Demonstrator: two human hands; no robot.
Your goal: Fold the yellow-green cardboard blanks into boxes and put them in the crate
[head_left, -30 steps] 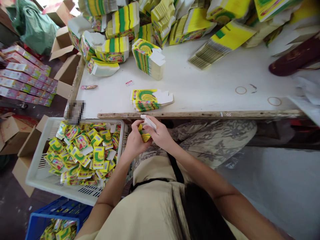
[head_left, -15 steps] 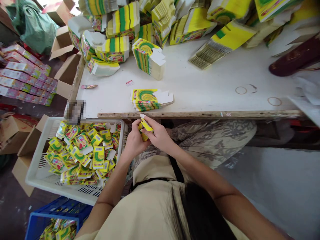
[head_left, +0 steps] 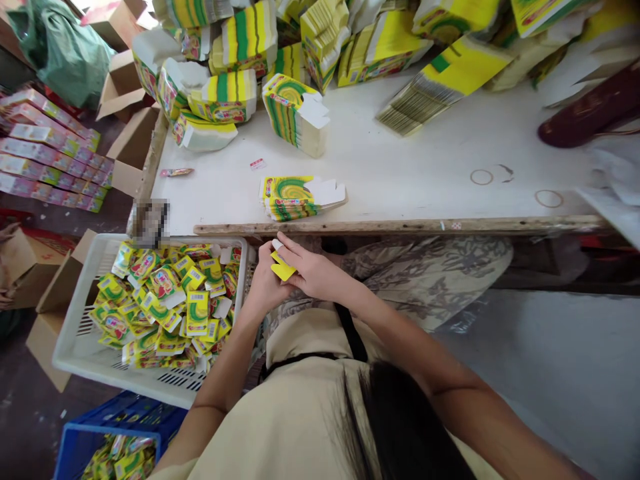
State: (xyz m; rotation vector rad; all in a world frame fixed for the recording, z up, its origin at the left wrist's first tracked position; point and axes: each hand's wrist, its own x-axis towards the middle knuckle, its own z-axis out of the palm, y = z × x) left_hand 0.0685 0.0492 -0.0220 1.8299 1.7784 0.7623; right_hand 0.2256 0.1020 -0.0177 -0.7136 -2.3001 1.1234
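Observation:
A small yellow box (head_left: 283,267) is between my two hands, just off the table's front edge and above my lap. My left hand (head_left: 266,283) is closed around its lower left side. From the right, my right hand (head_left: 316,270) grips it too, fingers bent over its top, where yellow flaps show. The hands hide most of the box. Right beyond them on the table lies a stack of flattened box blanks (head_left: 295,198), yellow and green with white flaps.
White table (head_left: 400,180) with a wooden front edge. Bundled flat cartons (head_left: 297,117) are piled along its back. At my left stands a white basket (head_left: 75,333) of small yellow boxes, above a blue crate (head_left: 70,447). A dark red cylindrical object (head_left: 575,120) lies at the right.
My right hand has turned and shifted slightly over the box, its fingers bending. The yellow flaps now face more toward me. The stack on the table looks the same.

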